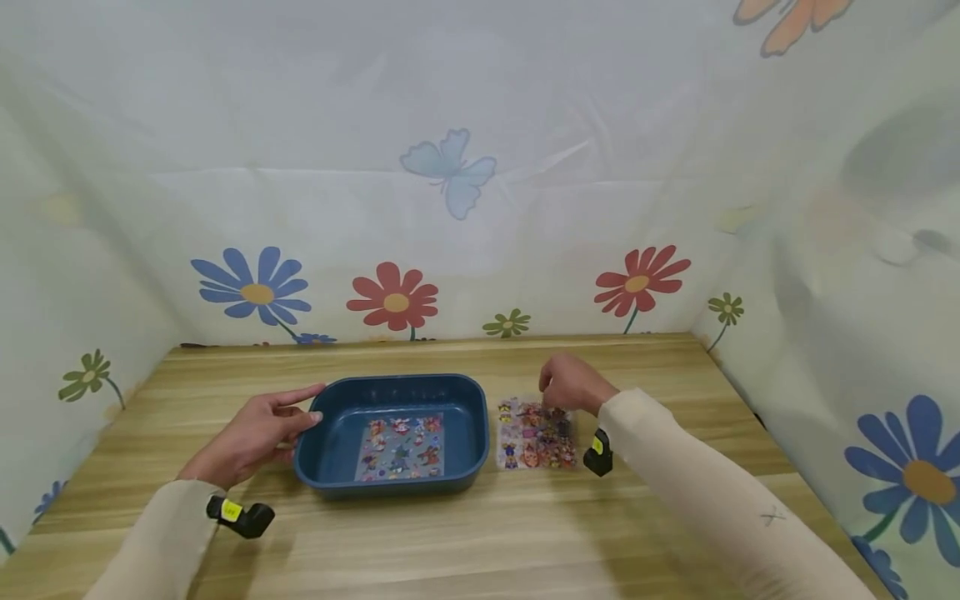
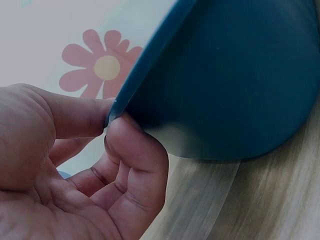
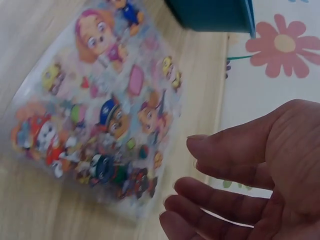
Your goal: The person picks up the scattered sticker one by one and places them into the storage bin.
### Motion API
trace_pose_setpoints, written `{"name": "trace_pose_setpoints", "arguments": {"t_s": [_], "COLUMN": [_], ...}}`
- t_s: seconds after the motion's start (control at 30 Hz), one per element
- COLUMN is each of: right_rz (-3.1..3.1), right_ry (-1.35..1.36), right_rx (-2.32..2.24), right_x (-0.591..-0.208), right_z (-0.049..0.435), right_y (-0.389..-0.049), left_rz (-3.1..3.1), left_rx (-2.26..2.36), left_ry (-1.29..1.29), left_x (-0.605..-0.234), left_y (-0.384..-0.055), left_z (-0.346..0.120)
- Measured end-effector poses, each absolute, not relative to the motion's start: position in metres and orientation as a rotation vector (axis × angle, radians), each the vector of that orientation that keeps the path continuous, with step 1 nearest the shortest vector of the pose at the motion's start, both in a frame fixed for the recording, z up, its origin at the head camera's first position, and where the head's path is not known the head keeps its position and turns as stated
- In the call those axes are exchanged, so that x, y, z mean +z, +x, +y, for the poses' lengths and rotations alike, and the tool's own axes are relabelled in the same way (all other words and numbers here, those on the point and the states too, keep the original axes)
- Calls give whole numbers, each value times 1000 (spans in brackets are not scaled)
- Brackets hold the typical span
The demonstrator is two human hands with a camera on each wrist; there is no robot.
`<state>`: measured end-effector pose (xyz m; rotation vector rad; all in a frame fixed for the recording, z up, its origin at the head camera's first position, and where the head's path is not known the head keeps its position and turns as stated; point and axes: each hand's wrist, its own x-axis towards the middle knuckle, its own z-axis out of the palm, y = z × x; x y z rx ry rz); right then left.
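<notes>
My left hand (image 1: 258,435) pinches the left rim of a dark blue rectangular tray (image 1: 390,490) between thumb and fingers. The left wrist view shows the thumb and curled index finger meeting on the rim (image 2: 131,92). Inside the tray lies a clear sheet of cartoon puppy stickers (image 1: 401,450). Right of the tray sits a stack of similar sticker sheets (image 1: 525,446). My right hand (image 1: 572,383) is at the far edge of this stack. In the right wrist view its fingers (image 3: 215,197) are loosely bent beside the sheets, thumb apart, with nothing between them.
Everything lies on a wood-grain table (image 1: 420,550). A white cloth (image 1: 315,208) printed with flowers and butterflies stands behind the table and along both sides. Black wrist cameras (image 1: 243,517) are strapped over beige sleeves.
</notes>
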<state>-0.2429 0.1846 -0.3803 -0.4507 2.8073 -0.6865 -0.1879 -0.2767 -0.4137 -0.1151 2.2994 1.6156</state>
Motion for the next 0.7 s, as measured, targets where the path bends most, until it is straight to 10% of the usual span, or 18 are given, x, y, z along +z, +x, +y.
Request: {"name": "trace_pose_setpoints", "arguments": {"t_s": [0.7], "right_rz": [2875], "right_ry": [-308], "right_rx": [-389], "right_x": [-399], "right_z": [199], "right_y": [-250], "left_rz": [2286], "left_rx": [1624], "left_ry": [-129], "left_x": [-408], "left_y": [-187], "left_z": [-275]}}
